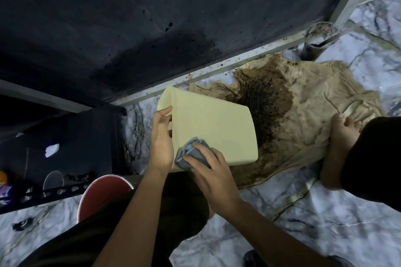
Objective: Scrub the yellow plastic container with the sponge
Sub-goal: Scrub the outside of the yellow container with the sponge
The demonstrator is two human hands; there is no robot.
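The yellow plastic container point(212, 130) lies tipped over the stained cloth point(303, 102) on the floor. The left hand point(161, 138) grips its rim; right hand point(208, 171) fingers press the sponge point(191, 154) against its near side. It looks light, stiff, probably slick when wet, so the rim seems the surest hold.

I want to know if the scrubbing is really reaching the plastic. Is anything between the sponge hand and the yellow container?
Only the sponge itself. The right hand presses it against the yellow container's outer wall near the bottom edge, while the left hand grips the rim. Nothing else intervenes.
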